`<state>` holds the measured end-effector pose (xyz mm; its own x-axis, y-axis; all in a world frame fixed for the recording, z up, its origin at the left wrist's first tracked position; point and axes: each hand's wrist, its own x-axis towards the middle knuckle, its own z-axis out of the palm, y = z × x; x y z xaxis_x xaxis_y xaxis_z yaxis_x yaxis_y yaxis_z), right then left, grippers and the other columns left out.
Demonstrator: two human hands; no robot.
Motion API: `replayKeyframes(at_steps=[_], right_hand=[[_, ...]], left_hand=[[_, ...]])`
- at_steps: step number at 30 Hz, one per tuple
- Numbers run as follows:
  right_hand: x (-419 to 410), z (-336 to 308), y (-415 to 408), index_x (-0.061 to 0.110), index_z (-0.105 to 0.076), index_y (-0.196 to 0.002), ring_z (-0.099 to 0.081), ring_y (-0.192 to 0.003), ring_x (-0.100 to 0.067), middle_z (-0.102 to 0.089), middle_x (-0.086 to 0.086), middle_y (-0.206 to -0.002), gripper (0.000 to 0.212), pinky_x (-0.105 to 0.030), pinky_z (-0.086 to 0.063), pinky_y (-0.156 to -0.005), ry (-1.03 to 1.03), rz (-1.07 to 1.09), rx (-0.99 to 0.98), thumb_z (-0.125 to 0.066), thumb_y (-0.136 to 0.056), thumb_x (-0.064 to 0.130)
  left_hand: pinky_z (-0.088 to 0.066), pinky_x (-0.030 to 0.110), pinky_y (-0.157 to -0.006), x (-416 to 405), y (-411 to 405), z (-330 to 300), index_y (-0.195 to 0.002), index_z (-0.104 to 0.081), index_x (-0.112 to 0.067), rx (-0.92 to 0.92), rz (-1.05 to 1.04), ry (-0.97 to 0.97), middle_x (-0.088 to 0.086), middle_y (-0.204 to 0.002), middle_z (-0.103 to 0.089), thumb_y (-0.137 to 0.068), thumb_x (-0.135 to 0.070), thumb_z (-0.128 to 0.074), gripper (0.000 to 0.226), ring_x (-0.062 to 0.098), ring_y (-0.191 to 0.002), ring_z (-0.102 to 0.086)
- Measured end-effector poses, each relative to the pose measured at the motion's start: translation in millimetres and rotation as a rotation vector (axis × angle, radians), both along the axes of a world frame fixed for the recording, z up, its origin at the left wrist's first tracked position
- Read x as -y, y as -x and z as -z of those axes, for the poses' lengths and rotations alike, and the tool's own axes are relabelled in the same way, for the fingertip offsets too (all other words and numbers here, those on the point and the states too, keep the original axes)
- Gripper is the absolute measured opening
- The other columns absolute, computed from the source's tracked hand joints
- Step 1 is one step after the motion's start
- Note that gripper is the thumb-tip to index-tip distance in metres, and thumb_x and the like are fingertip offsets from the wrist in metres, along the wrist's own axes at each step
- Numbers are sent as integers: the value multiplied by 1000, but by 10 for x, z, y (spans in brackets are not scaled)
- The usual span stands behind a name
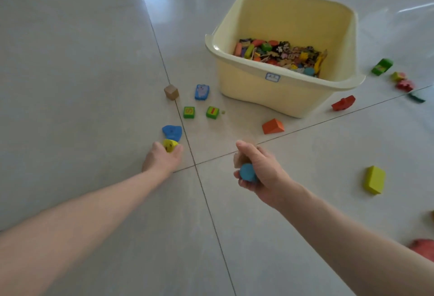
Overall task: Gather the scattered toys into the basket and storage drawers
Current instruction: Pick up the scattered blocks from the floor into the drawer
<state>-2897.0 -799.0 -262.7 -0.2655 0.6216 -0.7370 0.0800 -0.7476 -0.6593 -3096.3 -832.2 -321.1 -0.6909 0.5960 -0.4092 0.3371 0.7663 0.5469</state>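
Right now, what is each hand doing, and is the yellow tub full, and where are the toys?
left hand: gripping a yellow toy on the floor
right hand: holding a blue round block, off the floor
yellow tub: upright, open, partly filled
blue flat toy: lying loose on the floor
orange wedge: on the floor

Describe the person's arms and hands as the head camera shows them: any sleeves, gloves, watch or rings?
Both forearms are bare as far as the frame shows, with no sleeve edge in view. The left hand and right hand wear no gloves. No watch, bracelet or ring shows on either wrist or on the visible fingers. No markings or cables.
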Motion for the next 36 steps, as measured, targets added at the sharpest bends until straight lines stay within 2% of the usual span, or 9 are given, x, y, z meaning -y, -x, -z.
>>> replayKeyframes(at_steps=[4, 8, 11, 15, 20, 23, 26, 32, 36], right_hand=[[-229, -264, -129, 10, -51, -87, -52, -64, -20, -50, -11, -81, 23, -17, -42, -39, 246, 301, -304, -57, -86, 32], [-762, -754, -241, 3, -53, -113, -55, -84, -26, -50, -20, -107, 36, -25, -56, -52, 120, 486, -487, -56, -89, 29], [-1171, -1064, -294, 5, -45, -127, -55, -106, -35, -47, -23, -124, 44, -42, -57, -78, 11, 583, -598, -55, -91, 27], [-1431, -1171, -441, 13, -24, -143, -43, -123, -48, -34, -27, -140, 65, -56, -37, -104, -63, 571, -766, -54, -89, 33], [-1240, -1063, -1001, 11, -6, -149, -28, -136, -45, -15, -25, -153, 75, -52, -27, -112, -126, 465, -551, -47, -93, 39], [-1111, -1109, -1513, 13, -8, -149, -44, -126, -41, -13, -20, -154, 71, -48, -39, -104, -192, 549, -323, -47, -94, 34], [-919, -1134, -2087, 19, -25, -144, -56, -113, -36, -22, -16, -151, 56, -44, -47, -95, -286, 589, -144, -46, -95, 32], [-21, -553, -3006, 19, -29, -141, -62, -76, -22, -50, -5, -115, 47, -31, -50, -70, -324, 694, 179, -44, -97, 19], [326, -154, -3280, 18, -32, -139, -60, -69, -18, -55, -2, -108, 45, -28, -49, -67, -240, 740, 276, -47, -96, 19]], left_hand=[[-37, 26, -47, -214, -468, -510, -74, -42, -19, 392, -134, -526, 5, -70, -49, -86, -35, -50, 22, 25, -58, -52], [-44, 23, -43, -879, -823, -1214, -76, -45, -16, 681, -138, -623, 3, -70, -47, -95, -25, -40, 22, 16, -55, -50], [-54, 32, -52, -1383, -1029, -1607, -87, -51, -7, 1005, -171, -639, 13, -80, -54, -96, -28, -44, 24, 23, -67, -56], [-36, 54, -103, -1719, -1191, -1693, -144, -24, -11, 1501, -96, -703, 21, -141, -39, -89, -62, -37, 76, 42, -126, -41], [-19, 48, -113, -1587, -1491, -1460, -150, -12, -17, 1195, -8, -674, 10, -156, -14, -94, -56, -31, 70, 28, -143, -18], [-31, 42, -106, -1379, -1717, -1302, -144, -28, -15, 916, 133, -654, 6, -149, -31, -100, -40, -30, 51, 19, -134, -34], [-41, 31, -89, -1160, -2141, -1171, -111, -50, -23, 709, 400, -593, 1, -114, -53, -100, -30, -33, 21, 17, -111, -50], [-40, 28, -88, -798, -3444, -692, -125, -51, -9, 496, 1076, -306, 6, -101, -55, -95, -22, -50, 33, 21, -97, -54], [-38, 31, -100, -430, -4100, -294, -133, -44, -7, 168, 1420, -155, 12, -131, -51, -94, -31, -50, 47, 26, -120, -49]])
